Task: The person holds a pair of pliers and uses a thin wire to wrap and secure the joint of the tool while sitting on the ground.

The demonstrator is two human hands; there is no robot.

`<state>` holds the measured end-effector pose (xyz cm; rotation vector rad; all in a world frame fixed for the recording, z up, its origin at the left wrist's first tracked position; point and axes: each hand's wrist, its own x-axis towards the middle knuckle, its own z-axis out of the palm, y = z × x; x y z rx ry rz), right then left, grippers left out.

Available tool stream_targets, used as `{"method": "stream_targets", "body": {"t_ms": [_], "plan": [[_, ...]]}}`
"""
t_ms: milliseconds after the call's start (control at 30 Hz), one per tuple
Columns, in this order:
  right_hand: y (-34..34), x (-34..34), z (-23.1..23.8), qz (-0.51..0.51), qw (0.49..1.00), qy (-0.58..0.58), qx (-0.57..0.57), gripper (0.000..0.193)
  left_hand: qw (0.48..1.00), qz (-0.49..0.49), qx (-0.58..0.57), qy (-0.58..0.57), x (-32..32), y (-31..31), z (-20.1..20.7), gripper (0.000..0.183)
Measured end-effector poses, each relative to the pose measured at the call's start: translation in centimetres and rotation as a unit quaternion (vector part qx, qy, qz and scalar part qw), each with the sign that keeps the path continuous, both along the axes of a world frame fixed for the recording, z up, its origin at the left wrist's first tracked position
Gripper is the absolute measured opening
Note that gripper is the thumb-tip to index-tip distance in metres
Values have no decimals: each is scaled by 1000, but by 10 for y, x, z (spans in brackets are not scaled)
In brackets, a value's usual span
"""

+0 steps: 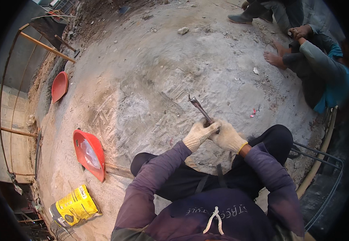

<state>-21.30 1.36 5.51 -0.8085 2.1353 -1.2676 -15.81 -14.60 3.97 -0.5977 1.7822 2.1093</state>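
Observation:
Both hands meet in front of my crossed legs, in cream knitted work gloves. My left hand (198, 134) is closed around the lower part of a slim, dark metal tool (199, 107) with a small jaw-like, hooked tip. The tool points up and away to the left, above the rough concrete ground (154, 88). Against the left one, my right hand (228, 136) is closed at the tool's lower end, its fingers curled. The gloves hide that end of the tool, and its exact kind is hard to make out.
To my left lie a red plastic scoop (98, 160) with whitish residue, a yellow bag (77, 205) and a wooden board (119, 170). Another red scoop (59, 86) is farther off. Two people sit at the upper right; one wears a teal top (339, 86). Bent steel bars (323, 154) are at my right.

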Motion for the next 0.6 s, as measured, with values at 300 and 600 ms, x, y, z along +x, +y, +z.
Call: {"method": "stream_targets", "body": {"t_ms": [300, 600], "plan": [[-4, 14, -7, -22, 999, 29, 22, 51, 990, 116, 27, 78, 13, 14, -17, 46], [-14, 11, -37, -75, 996, 10, -41, 42, 971, 208, 6, 121, -4, 3, 3, 44]]}}
